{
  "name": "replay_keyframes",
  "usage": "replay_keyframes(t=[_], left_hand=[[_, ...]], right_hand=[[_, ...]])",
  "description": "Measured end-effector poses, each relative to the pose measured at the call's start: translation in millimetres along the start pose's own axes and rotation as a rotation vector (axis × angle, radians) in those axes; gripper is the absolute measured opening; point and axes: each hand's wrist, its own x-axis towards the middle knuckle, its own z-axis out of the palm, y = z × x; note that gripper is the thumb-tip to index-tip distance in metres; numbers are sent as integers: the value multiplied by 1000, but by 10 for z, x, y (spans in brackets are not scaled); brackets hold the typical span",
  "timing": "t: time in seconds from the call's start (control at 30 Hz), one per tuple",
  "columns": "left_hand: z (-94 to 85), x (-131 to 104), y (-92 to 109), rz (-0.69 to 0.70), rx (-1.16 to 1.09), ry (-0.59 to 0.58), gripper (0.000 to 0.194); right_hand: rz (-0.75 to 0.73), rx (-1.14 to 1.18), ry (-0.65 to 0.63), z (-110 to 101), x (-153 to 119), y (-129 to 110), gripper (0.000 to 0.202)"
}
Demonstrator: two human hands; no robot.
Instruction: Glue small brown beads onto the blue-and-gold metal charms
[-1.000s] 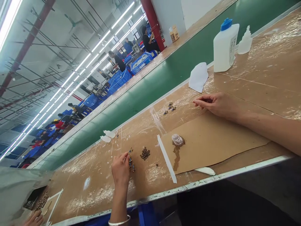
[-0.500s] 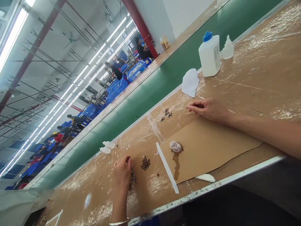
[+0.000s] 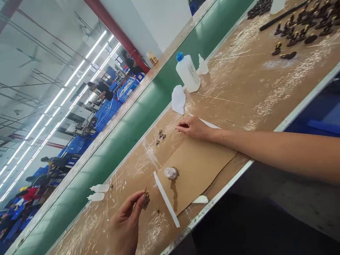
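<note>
My left hand (image 3: 127,219) is raised over the table at the lower middle, thumb and forefinger pinched on a small dark metal piece (image 3: 146,191). Just behind those fingertips lies a pile of small brown pieces (image 3: 146,201), partly covered by them. My right hand (image 3: 192,127) rests by the far edge of a cardboard sheet (image 3: 204,159), its fingers pressed together; whatever they may hold is too small to make out. On the cardboard stands a small clear container (image 3: 170,173) with a wet streak beside it. Several small dark-and-gold parts (image 3: 160,136) lie left of my right hand.
A blue-capped bottle (image 3: 188,72), a dropper bottle (image 3: 203,64) and white paper (image 3: 179,99) stand or lie beyond my right hand. Two white bottles (image 3: 99,187) lie at left. Many dark pieces (image 3: 302,33) are at upper right. A green belt (image 3: 138,132) runs behind; people work farther back.
The view has swung to the right, bringing in the dark pieces at upper right. My left hand has lifted and turned, and a small piece now shows at its fingertips. My right hand stays closed near the cardboard.
</note>
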Motion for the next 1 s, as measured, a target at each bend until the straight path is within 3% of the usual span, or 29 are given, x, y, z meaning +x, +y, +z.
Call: replay_keyframes(t=[0.23,0.4,0.57,1.0], left_hand=[[336,54,408,351,170,-103,31],[504,122,573,500,369,-138,26],[579,177,624,557,482,-158,26],[635,244,664,615,531,-181,20]], right_hand=[[-25,8,3,11,15,24,26],[-42,-4,6,1,19,20,26],[-45,-31,0,-22,8,-14,26],[-48,-33,1,-14,21,-16,25]])
